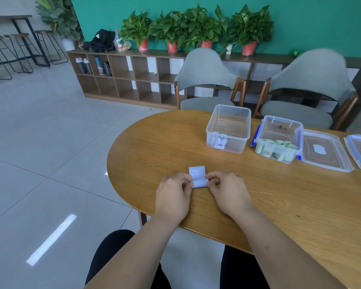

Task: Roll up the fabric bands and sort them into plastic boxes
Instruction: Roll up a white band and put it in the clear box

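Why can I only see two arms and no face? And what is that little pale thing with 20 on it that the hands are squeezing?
There is no machine here, just a person. The camera sits on the person's head and looks down, so you see what they see: their own arms and legs, never their face. There is only this one picture. The left hand and the right hand each pinch one side of a pale fabric band marked 20, partly rolled up, on a wooden table. Farther back stand two see-through plastic boxes. The left box holds pale rolls like this one. The box with blue clips holds green rolls. A loose lid lies beside it on the right.
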Tool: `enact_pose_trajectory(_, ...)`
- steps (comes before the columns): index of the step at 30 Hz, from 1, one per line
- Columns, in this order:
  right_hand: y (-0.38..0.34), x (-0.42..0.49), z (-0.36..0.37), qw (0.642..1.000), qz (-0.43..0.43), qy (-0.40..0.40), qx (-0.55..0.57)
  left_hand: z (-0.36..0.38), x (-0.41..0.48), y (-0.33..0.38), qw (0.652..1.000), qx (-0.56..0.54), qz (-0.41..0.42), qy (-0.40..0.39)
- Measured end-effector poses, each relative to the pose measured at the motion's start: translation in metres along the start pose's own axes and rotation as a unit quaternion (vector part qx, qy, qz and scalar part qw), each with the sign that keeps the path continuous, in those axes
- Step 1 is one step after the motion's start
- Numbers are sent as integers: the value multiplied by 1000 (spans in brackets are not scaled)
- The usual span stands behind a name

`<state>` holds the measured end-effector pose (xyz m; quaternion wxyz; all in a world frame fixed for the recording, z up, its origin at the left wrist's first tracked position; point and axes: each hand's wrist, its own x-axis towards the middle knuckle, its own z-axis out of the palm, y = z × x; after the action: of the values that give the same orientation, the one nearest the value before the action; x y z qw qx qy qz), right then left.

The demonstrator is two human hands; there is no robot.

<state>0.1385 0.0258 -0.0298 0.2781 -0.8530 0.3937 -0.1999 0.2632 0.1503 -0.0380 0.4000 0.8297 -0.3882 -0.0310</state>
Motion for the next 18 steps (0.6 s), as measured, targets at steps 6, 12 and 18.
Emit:
enact_pose_trajectory(6, 2, 0, 0, 1000, 4, -10, -1, -1, -1, -3, 1000, -11, -3, -24)
enact_pose_trajectory(12, -1, 3, 1, 1000, 10, -15, -4, -1, 4, -2, 1000, 14, 0, -27)
enact_pose_trajectory(18, -5, 8, 5, 1000, 17, 0, 3, 1, 8, 2, 999, 46, -7, -29)
